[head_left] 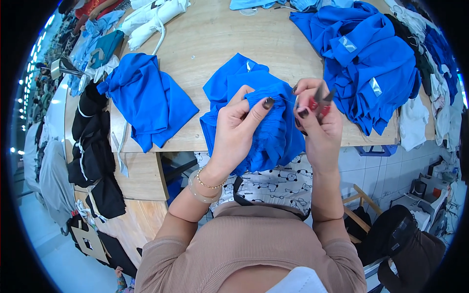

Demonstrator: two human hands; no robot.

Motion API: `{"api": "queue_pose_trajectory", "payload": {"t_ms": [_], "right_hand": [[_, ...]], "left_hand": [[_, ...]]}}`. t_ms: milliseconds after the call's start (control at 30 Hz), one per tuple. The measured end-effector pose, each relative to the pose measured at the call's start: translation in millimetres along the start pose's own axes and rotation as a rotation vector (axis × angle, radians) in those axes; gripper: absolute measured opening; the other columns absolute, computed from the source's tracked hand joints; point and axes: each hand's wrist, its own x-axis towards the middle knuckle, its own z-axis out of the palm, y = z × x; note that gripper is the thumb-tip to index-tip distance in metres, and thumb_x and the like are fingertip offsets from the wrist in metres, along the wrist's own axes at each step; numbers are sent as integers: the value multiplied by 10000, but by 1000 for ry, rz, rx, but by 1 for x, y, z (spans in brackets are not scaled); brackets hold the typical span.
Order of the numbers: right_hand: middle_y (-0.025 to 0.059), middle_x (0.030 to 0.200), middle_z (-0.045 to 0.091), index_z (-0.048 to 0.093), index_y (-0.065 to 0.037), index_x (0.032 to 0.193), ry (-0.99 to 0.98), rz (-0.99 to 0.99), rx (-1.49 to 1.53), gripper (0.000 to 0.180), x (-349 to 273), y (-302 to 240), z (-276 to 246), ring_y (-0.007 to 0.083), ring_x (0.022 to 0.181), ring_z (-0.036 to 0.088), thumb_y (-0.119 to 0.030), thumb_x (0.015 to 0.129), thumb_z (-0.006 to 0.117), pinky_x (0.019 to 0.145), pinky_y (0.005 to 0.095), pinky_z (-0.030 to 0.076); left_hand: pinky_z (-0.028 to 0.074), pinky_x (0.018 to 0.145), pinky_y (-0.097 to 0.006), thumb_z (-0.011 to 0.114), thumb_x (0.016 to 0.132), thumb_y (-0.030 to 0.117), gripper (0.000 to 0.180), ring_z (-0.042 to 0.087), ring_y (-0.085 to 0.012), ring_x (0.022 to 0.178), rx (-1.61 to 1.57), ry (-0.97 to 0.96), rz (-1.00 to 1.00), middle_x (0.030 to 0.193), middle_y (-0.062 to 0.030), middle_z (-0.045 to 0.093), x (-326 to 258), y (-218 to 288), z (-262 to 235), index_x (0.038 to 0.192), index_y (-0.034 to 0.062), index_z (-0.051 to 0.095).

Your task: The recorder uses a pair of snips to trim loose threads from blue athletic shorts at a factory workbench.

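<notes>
The left hand (239,128) is closed, pinching a bunched fold of the blue garment (264,124), held at the near edge of the surface (210,44). The right hand (317,122) is closed on small red-handled snips (320,100). The fold's edge lies just left of the blades, which point up and away; the right hand is nearer.

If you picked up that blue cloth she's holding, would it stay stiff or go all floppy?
Probably floppy: the blue cloth bunches into gathers under the left hand and droops over the table edge. It likely feels light, since fingertips alone hold it up. It may be a little slippery, judging by its smooth look. The right hand holds small red snips beside it.
</notes>
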Motion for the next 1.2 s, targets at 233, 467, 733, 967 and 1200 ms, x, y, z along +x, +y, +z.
{"api": "queue_pose_trajectory", "payload": {"t_ms": [233, 467, 733, 967, 1200], "right_hand": [[19, 761, 429, 368, -101, 678, -250, -130, 615, 473, 9, -24, -64, 44, 420, 292, -492, 880, 541, 385, 200, 212], [25, 958, 624, 618, 3, 1075, 26, 134, -184, 257, 19, -9, -31, 26, 662, 451, -63, 827, 599, 604, 180, 333], [-5, 764, 627, 637, -6, 900, -92, 252, -207, 169, 14, -7, -25, 43, 709, 556, -89, 785, 730, 645, 178, 439], [-29, 789, 555, 574, -6, 981, 108, 74, -417, 203, 1, -33, -14, 11, 663, 428, -94, 829, 675, 568, 153, 333], [62, 695, 604, 645, 13, 860, -44, -93, -829, 84, -11, -48, -4, 91, 582, 529, -44, 803, 669, 511, 203, 389]], "left_hand": [[409, 846, -241, 630, 779, -11, 90, 523, -131, 994, 32, -78, -37, 1142, -82, 524, 2, 8, -11, 862, -28, 659], [374, 966, -321, 653, 755, 30, 146, 436, -184, 1205, 54, -284, 121, 1449, -116, 325, 5, 11, -13, 897, 10, 677], [440, 706, -226, 708, 773, 56, 152, 554, -104, 829, 57, -226, -18, 968, -53, 613, 2, 17, -22, 920, 18, 714], [379, 633, -194, 674, 790, -1, 98, 506, -88, 735, 87, -189, 44, 818, -37, 586, 0, 21, -16, 873, -53, 674], [398, 625, -206, 653, 781, -8, 81, 510, -76, 728, 127, -156, 18, 835, -31, 584, -2, 23, -11, 856, -40, 660]]}}
